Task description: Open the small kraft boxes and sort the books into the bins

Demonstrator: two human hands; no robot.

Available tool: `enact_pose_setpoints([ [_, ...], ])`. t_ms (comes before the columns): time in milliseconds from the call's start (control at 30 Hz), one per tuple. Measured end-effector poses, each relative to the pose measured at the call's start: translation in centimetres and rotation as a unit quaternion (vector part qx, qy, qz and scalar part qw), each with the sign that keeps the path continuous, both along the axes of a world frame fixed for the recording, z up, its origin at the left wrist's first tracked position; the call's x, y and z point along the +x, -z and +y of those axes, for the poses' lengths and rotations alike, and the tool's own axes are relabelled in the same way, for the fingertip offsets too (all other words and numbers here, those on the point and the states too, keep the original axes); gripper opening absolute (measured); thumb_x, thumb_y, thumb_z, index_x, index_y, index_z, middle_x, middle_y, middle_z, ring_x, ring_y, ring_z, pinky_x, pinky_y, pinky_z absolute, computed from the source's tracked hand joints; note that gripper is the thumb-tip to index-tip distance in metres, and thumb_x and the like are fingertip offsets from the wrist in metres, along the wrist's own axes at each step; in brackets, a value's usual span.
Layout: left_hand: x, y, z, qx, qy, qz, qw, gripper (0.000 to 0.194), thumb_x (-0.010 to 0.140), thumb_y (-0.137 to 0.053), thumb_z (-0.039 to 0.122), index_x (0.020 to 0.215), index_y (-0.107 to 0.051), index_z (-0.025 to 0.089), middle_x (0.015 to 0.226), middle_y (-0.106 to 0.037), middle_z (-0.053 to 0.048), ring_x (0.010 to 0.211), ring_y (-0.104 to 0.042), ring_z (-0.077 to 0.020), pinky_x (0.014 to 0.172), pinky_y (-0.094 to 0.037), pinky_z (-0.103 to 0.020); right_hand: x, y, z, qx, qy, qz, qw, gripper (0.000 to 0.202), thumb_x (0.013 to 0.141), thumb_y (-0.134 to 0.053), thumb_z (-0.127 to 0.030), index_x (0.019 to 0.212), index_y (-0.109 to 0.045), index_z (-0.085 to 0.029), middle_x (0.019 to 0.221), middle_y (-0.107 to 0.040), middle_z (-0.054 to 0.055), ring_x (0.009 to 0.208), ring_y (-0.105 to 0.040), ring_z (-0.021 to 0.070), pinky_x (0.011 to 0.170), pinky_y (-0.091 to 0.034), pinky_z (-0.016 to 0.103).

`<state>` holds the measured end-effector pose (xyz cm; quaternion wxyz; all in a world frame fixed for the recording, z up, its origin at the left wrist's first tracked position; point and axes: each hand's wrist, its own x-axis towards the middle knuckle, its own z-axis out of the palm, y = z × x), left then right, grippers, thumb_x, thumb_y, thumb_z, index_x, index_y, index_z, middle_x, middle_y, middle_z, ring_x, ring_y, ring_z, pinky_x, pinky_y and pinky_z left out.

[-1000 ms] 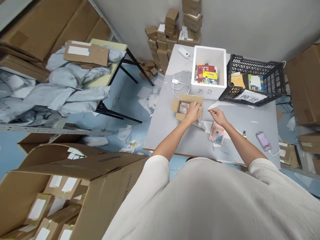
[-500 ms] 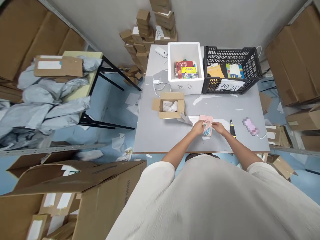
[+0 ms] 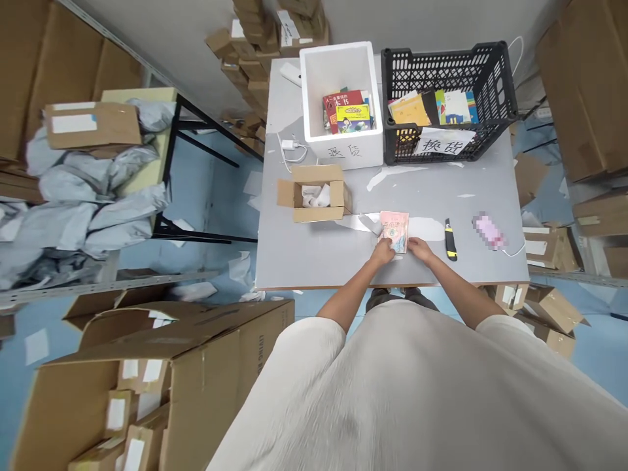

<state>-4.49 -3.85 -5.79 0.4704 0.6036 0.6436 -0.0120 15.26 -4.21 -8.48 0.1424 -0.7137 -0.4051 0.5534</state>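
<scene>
A small pink book (image 3: 394, 226) with a blue pattern low on its cover lies near the table's front edge. My left hand (image 3: 383, 252) grips its lower left corner, thumb on the cover. At the lower right edge of the book, my right hand (image 3: 419, 248) has its fingers pressed together; whether they pinch the book is too small to tell. Left of the book is a crumpled grey wrapper (image 3: 371, 224). An open small carton (image 3: 318, 212) with white paper inside sits to the left. A black and yellow cutter (image 3: 450, 241) lies to the right.
At the table's back stand a white foam box (image 3: 343, 154) and a black crate (image 3: 451, 147), both holding books. A pixelated pink object (image 3: 488, 231) with a cable lies right. Grey parcels (image 3: 69, 226) fill the left side, above a big carton (image 3: 230, 366).
The view has shifted, and the table's items appear larger. My left hand has slid down from the middle of the book to its lower left corner; my right hand is lower along the right edge.
</scene>
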Motion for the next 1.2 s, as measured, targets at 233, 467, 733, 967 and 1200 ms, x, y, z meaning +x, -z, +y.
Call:
enact_pose_setpoints([
  [233,1.2,-0.4,-1.1,0.001,0.001,-0.027,1.0,0.042,0.094,-0.067,0.015,0.136,-0.072,0.02,0.138,-0.078,-0.012,0.128,-0.074,-0.0296,0.112,-0.057,-0.038,-0.5,0.8,-0.2,-0.061,0.092,0.06,0.992,0.041,0.081,-0.072,-0.031,0.119,-0.078,-0.017,0.109,-0.084,0.011,0.095,-0.076,0.0232,0.082,-0.059,0.031],
  [467,0.5,-0.2,-1.5,0.019,-0.022,-0.032,0.999,0.04,0.093,-0.064,0.009,0.129,-0.076,0.019,0.132,-0.081,-0.013,0.124,-0.075,-0.03,0.111,-0.058,-0.039,-2.4,2.0,0.5,-0.034,0.068,0.025,0.997,0.026,0.08,-0.07,-0.032,0.1,-0.077,-0.018,0.083,-0.08,0.005,0.081,-0.071,0.0209,0.081,-0.058,0.031],
  [733,0.2,0.9,-1.7,0.045,-0.026,-0.086,0.995,0.042,0.096,-0.057,0.008,0.134,-0.074,0.017,0.141,-0.077,-0.012,0.123,-0.076,-0.0255,0.114,-0.058,-0.037,-0.5,0.9,1.7,0.045,0.083,-0.047,0.994,0.021,0.086,-0.066,-0.031,0.104,-0.069,-0.022,0.092,-0.08,0.005,0.087,-0.073,0.023,0.083,-0.057,0.031],
  [967,0.0,0.7,0.3,0.122,-0.022,-0.106,0.987,0.042,0.098,-0.056,0.009,0.135,-0.074,0.016,0.143,-0.073,-0.014,0.123,-0.074,-0.0262,0.115,-0.057,-0.04,6.4,-3.7,3.9,0.15,-0.022,-0.191,0.97,0.034,0.104,-0.049,-0.031,0.131,-0.069,-0.022,0.104,-0.081,0.01,0.094,-0.071,0.0281,0.086,-0.051,0.034],
  [1200,0.3,-0.3,2.1,0.202,-0.042,-0.114,0.972,0.045,0.099,-0.053,0.01,0.141,-0.071,0.017,0.143,-0.07,-0.015,0.126,-0.071,-0.0278,0.12,-0.053,-0.044,7.2,-6.6,7.1,0.14,-0.265,-0.244,0.922,0.038,0.104,-0.053,-0.028,0.131,-0.079,-0.025,0.114,-0.083,0.01,0.105,-0.071,0.03,0.09,-0.049,0.035],
])
